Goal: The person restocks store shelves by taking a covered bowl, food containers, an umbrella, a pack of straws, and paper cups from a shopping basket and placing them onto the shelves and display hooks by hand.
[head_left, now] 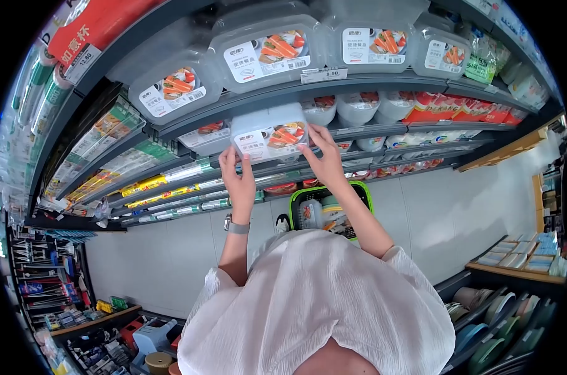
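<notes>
Head view: a blocky pack of meal boxes [270,130] is held between two bare hands in front of the shelf below the upper shelf ledge [258,92]. The pack is made of translucent, milky plastic with rounded corners, and its front is covered by a smooth paper label [253,144] printed with sliced orange-red food. Its lower left corner is gripped by the left hand [238,181], partly curled, with the thumb laid against the front and the fingers along the side. The right side is gripped likewise by the right hand [327,161], its thumb and fingers parted around the pack's edge. A watch with a grey band [238,228] is worn on the left wrist.

Above, larger clear tray packs [265,67] with flared rims are lined up behind a flat price tag [324,75]. Rounded plastic tubs [357,112] and glossy red packages [430,109] are ranged to the right. Below, a black basket with a bright green rim [366,195] is set on pale, smooth floor tiles [152,256], near the crinkled white top [321,287].
</notes>
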The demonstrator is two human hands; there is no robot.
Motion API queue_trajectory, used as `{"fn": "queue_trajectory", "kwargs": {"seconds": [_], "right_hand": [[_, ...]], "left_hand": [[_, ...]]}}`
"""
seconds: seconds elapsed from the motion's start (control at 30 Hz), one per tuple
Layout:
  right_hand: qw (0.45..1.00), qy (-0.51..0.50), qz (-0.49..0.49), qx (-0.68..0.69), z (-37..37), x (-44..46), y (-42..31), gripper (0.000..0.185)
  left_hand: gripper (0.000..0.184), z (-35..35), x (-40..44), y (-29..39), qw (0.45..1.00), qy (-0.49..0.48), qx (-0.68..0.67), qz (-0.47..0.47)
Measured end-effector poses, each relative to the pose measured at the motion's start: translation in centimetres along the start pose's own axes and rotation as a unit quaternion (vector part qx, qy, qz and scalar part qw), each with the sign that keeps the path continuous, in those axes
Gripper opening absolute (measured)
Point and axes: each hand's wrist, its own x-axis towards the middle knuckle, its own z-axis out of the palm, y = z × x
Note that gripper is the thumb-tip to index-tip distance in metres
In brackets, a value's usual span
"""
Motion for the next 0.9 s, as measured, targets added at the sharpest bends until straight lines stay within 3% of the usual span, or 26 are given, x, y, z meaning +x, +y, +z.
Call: {"fn": "queue_trajectory", "kwargs": {"seconds": [0.23,0.33,0.4,0.5,0.53,0.9], "right_hand": [[0.999,0.027,-0.028,-0.029,2.5,2.1,0.3,0.049],[0.998,0.034,-0.034,-0.046,3.5,3.2,1.2,0.047],[0.997,0.045,-0.039,-0.057,3.9,3.7,1.5,0.047],[0.994,0.061,-0.045,-0.074,4.5,4.3,2.1,0.045],[0.992,0.067,-0.053,-0.088,4.7,4.5,2.3,0.043],[0.987,0.096,-0.081,-0.101,5.6,6.4,3.3,0.032]], "left_hand": [[0.046,0.8,2.4,-2.0,0.999,0.000,-0.045,0.006],[0.056,1.6,3.3,-2.4,0.989,0.028,-0.142,-0.009],[0.063,1.7,3.5,-2.8,0.983,-0.004,-0.182,-0.008],[0.064,1.6,3.9,-2.7,0.994,0.011,-0.100,0.046],[0.062,1.0,3.9,-2.1,0.998,0.016,0.028,0.056],[0.059,1.1,5.8,-3.2,0.996,0.036,-0.058,0.065]]}}
